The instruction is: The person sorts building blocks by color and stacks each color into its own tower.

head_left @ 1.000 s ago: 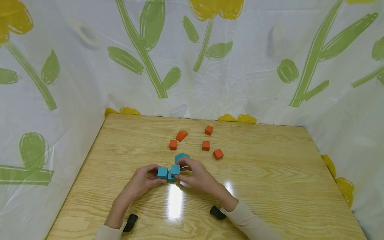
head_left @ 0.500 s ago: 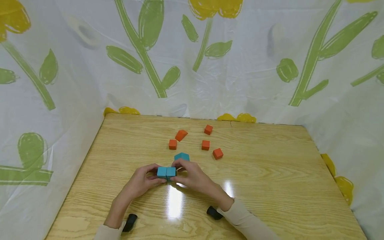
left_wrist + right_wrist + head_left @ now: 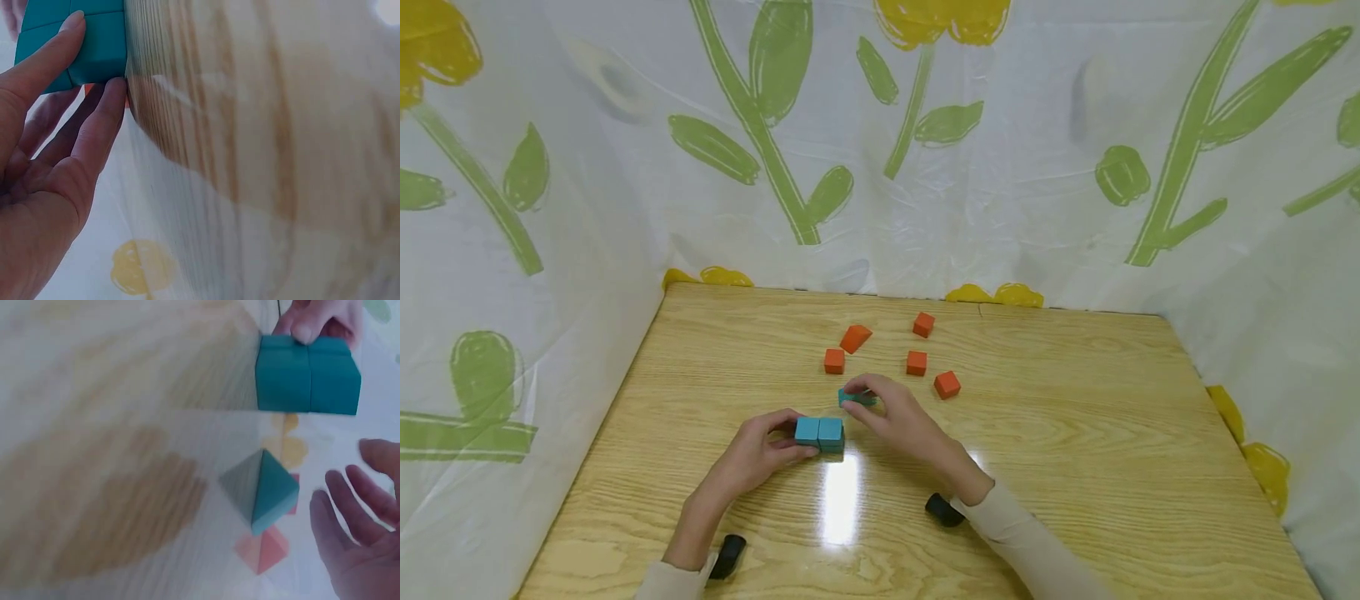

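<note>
Five orange blocks (image 3: 914, 362) lie scattered on the far half of the wooden table (image 3: 1075, 450). A white curtain (image 3: 1000, 150), printed with green stems and yellow flowers, surrounds it.

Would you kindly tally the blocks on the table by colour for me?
Orange blocks: 5
Teal blocks: 3 in view, two side by side at the left hand and one at the right hand
Total: 8
</note>
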Motion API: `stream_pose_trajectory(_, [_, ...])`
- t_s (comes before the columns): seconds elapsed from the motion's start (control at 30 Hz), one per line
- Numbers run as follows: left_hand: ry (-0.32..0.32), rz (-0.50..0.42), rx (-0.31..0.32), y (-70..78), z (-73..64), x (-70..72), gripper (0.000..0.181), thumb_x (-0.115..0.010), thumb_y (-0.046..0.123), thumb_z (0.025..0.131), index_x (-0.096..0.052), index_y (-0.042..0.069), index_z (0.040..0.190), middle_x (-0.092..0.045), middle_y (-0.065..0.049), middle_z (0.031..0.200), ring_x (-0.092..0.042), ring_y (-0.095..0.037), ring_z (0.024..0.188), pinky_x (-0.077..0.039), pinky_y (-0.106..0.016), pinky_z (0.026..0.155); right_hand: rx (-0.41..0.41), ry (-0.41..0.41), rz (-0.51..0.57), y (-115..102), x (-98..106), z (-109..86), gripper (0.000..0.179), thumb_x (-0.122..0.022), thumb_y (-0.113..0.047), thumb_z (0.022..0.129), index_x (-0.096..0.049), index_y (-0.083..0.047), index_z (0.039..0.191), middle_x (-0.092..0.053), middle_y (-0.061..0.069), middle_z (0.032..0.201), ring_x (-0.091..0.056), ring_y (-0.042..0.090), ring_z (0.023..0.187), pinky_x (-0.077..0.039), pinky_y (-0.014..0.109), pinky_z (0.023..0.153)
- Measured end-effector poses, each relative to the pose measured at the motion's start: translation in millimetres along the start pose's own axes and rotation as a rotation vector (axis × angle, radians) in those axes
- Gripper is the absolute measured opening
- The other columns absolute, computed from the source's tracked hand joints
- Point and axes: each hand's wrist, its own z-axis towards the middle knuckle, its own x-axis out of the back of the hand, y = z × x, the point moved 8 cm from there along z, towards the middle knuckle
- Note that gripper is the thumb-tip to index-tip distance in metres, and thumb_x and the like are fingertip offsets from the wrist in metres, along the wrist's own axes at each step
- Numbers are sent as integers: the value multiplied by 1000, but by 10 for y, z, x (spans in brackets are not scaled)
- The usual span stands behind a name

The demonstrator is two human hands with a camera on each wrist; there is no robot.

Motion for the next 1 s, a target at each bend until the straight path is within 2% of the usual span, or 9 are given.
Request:
stream_pose_trajectory(0.17, [7, 6, 13, -16, 6, -4, 28, -79, 6, 90, -68, 0, 115, -67, -14, 114, -65, -33, 111, -58, -33, 93, 33, 25, -123, 71, 77, 64, 29, -73, -7, 97, -64, 5, 121, -67, 16, 118, -62, 32, 112, -53, 46, 98])
stream_pose_trajectory(0.3, [7, 7, 18, -22, 11, -12, 29, -79, 6, 90, -68, 0, 116, -67, -14, 114, -65, -34, 112, -58, -33, 93, -7, 0, -193, 165, 92, 88, 35, -76, -7, 94, -63, 4, 124, -66, 13, 123, -59, 30, 118, -51, 43, 101])
stream_pose_trajectory(0.43, [11, 6, 24, -22, 11, -14, 29, -79, 6, 90, -68, 0, 115, -67, -14, 114, -65, -34, 112, -58, -32, 93, -66, -42, -191, 258, 75, 95, 41, -77, -5, 92, -61, 4, 129, -64, 14, 126, -60, 29, 117, -52, 40, 101])
stream_pose_trajectory(0.57, [14, 2, 28, -22, 9, -9, 28, -79, 6, 89, -68, 0, 115, -67, -14, 114, -66, -34, 112, -58, -31, 93, -90, -70, -195, 309, 51, 98, 39, -77, -2, 92, -61, 4, 127, -64, 14, 122, -61, 27, 111, -53, 39, 99])
stream_pose_trajectory(0.73, [15, -1, 30, -26, 9, -6, 28, -79, 6, 89, -68, 0, 115, -67, -14, 114, -65, -34, 112, -58, -31, 92, -91, -75, -197, 311, 40, 111, 35, -77, 0, 91, -63, 2, 123, -66, 13, 118, -62, 27, 108, -54, 39, 97])
stream_pose_trajectory(1.0, [14, -14, 37, -40, 8, 3, 29, -79, 7, 90, -68, 0, 116, -67, -14, 114, -65, -33, 113, -57, -31, 93, -149, -70, -140, 234, 50, 117, 34, -77, -1, 91, -63, 1, 122, -65, 12, 117, -65, 26, 110, -55, 36, 97])
